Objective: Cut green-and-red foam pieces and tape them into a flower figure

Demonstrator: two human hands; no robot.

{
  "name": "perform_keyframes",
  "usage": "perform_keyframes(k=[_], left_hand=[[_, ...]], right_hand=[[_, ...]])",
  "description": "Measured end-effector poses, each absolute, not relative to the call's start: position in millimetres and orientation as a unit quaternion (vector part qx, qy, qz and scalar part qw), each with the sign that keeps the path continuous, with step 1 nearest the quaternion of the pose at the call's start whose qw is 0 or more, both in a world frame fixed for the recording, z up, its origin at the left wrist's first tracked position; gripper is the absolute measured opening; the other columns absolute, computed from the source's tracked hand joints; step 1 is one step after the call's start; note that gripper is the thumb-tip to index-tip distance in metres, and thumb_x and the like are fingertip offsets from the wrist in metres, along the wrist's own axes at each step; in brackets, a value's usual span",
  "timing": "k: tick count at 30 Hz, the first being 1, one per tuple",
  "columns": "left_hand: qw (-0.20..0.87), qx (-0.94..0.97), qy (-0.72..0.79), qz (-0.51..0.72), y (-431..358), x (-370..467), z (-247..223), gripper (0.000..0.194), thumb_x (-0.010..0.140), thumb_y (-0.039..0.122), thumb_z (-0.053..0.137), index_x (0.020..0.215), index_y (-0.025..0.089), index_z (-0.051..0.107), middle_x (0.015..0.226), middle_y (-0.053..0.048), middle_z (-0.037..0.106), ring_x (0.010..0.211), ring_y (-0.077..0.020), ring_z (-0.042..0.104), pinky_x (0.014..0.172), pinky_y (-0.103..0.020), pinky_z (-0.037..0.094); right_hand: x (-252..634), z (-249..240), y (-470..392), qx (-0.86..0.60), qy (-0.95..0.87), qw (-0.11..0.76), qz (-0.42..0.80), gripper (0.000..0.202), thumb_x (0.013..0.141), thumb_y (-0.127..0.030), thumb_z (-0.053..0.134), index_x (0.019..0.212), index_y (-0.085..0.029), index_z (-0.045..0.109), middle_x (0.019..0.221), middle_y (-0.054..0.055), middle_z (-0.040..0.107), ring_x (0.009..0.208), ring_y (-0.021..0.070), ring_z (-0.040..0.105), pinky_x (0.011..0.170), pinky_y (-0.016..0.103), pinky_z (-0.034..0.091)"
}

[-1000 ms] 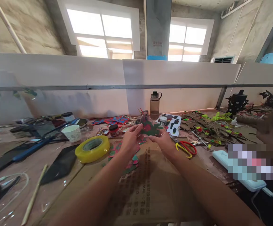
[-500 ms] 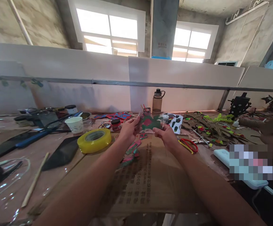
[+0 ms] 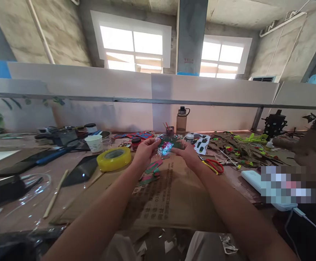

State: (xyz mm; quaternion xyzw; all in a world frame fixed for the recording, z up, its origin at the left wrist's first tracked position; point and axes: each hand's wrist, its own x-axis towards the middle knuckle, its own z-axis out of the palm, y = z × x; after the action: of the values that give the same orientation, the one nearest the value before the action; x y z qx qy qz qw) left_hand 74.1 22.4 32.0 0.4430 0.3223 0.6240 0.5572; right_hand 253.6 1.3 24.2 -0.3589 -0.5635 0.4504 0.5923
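Note:
Between my two hands I hold a clear plastic sheet [image 3: 166, 145] with a green and pink pattern; light glints off its surface. My left hand [image 3: 146, 149] pinches its left edge between thumb and fingers. At the right edge my right hand [image 3: 187, 152] grips it, thumb stretched along the front. Below my hands, several pink and green striped pieces [image 3: 151, 174] lie on a printed cardboard sheet [image 3: 185, 199]. Red-and-yellow-handled scissors [image 3: 220, 166] rest just right of my right wrist. A roll of yellowish tape [image 3: 114, 165] lies to the left of my left forearm.
At the back stand a water bottle [image 3: 181, 124] and a red-lidded jar area with a small dark jar [image 3: 136, 143]. Left are a paper cup [image 3: 94, 144] and a wooden stick [image 3: 55, 195]. Right are a pile of brown stems [image 3: 236, 148] and a white cabled device [image 3: 251, 180].
The plastic sheet has tilted and now shines brightly. My left hand has lowered slightly and its raised fingers have settled on the sheet. The camera view has shifted a little.

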Motion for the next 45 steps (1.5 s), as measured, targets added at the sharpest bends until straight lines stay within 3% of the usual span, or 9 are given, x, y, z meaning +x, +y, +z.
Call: perform_keyframes(k=[5, 10, 17, 24, 27, 30, 36, 40, 45], left_hand=[[0.579, 0.463, 0.314, 0.593, 19.5, 75.5, 23.6, 0.036, 0.051, 0.033, 0.094, 0.067, 0.015, 0.067, 0.053, 0.006, 0.055, 0.044, -0.0046, 0.045, 0.042, -0.017, 0.038], [0.620, 0.436, 0.298, 0.580, 20.7, 74.8, 22.0, 0.023, 0.066, 0.029, 0.087, 0.074, 0.014, 0.070, 0.069, -0.002, 0.070, 0.057, -0.0120, 0.063, 0.051, -0.021, 0.052], [0.648, 0.395, 0.298, 0.579, 18.4, 75.5, 23.7, 0.013, 0.084, 0.022, 0.071, 0.074, 0.014, 0.068, 0.064, -0.001, 0.067, 0.051, -0.0100, 0.063, 0.047, -0.019, 0.050], [0.692, 0.399, 0.286, 0.530, 17.5, 79.0, 21.3, 0.030, 0.082, 0.044, 0.075, 0.089, 0.017, 0.064, 0.072, -0.003, 0.071, 0.057, -0.0152, 0.068, 0.055, -0.026, 0.058], [0.682, 0.437, 0.281, 0.514, 16.4, 80.3, 17.8, 0.037, 0.068, 0.024, 0.088, 0.095, 0.018, 0.063, 0.080, -0.003, 0.074, 0.063, -0.0152, 0.070, 0.058, -0.025, 0.059], [0.662, 0.432, 0.288, 0.540, 18.1, 79.1, 15.6, 0.043, 0.060, 0.007, 0.088, 0.093, 0.016, 0.062, 0.079, -0.003, 0.074, 0.065, -0.0123, 0.070, 0.059, -0.019, 0.056], [0.646, 0.396, 0.283, 0.588, 20.4, 75.1, 21.2, 0.033, 0.067, 0.003, 0.082, 0.092, 0.015, 0.064, 0.075, 0.001, 0.072, 0.057, -0.0087, 0.066, 0.060, -0.020, 0.059], [0.678, 0.372, 0.269, 0.575, 21.4, 75.6, 23.9, 0.020, 0.074, 0.003, 0.076, 0.087, 0.015, 0.066, 0.076, 0.000, 0.073, 0.057, -0.0108, 0.068, 0.055, -0.019, 0.058], [0.666, 0.337, 0.269, 0.608, 28.6, 69.4, 22.8, 0.016, 0.080, 0.002, 0.070, 0.089, 0.015, 0.068, 0.087, -0.003, 0.076, 0.068, -0.0105, 0.071, 0.061, -0.016, 0.058]], right_hand=[[258.4, 21.3, 12.7, -0.350, -0.504, 0.625, 0.483, 0.040, 0.053, -0.047, 0.088, 0.075, -0.019, 0.068, 0.074, 0.000, 0.069, 0.066, 0.0148, 0.059, 0.069, 0.030, 0.050], [260.4, 14.8, 24.1, -0.342, -0.485, 0.624, 0.508, 0.049, 0.047, -0.056, 0.089, 0.072, -0.020, 0.067, 0.073, 0.002, 0.071, 0.066, 0.0173, 0.063, 0.070, 0.034, 0.053], [258.1, 19.5, 20.6, -0.318, -0.492, 0.616, 0.527, 0.057, 0.048, -0.067, 0.085, 0.076, -0.020, 0.071, 0.082, 0.005, 0.074, 0.072, 0.0196, 0.065, 0.073, 0.035, 0.054], [264.5, 17.5, 22.2, -0.355, -0.481, 0.641, 0.482, 0.052, 0.051, -0.052, 0.088, 0.084, -0.020, 0.064, 0.079, 0.001, 0.069, 0.070, 0.0148, 0.060, 0.067, 0.028, 0.050], [264.9, 19.0, 20.9, -0.361, -0.485, 0.639, 0.475, 0.053, 0.054, -0.049, 0.087, 0.090, -0.020, 0.062, 0.079, 0.000, 0.066, 0.071, 0.0133, 0.059, 0.066, 0.026, 0.049], [261.6, 21.9, 14.9, -0.361, -0.489, 0.623, 0.492, 0.054, 0.056, -0.049, 0.086, 0.096, -0.022, 0.061, 0.083, -0.001, 0.066, 0.073, 0.0137, 0.060, 0.064, 0.027, 0.051], [257.6, 26.3, 0.4, -0.319, -0.588, 0.508, 0.542, 0.046, 0.056, -0.031, 0.087, 0.096, -0.020, 0.067, 0.085, 0.001, 0.071, 0.075, 0.0148, 0.064, 0.072, 0.029, 0.053], [261.5, 28.8, 1.0, -0.313, -0.628, 0.506, 0.501, 0.040, 0.060, -0.026, 0.083, 0.096, -0.020, 0.069, 0.092, 0.003, 0.073, 0.082, 0.0175, 0.067, 0.080, 0.032, 0.055], [271.1, 25.8, 11.6, -0.362, -0.683, 0.505, 0.384, 0.070, 0.065, -0.024, 0.079, 0.130, -0.022, 0.055, 0.117, 0.010, 0.068, 0.104, 0.0246, 0.065, 0.093, 0.043, 0.053]])
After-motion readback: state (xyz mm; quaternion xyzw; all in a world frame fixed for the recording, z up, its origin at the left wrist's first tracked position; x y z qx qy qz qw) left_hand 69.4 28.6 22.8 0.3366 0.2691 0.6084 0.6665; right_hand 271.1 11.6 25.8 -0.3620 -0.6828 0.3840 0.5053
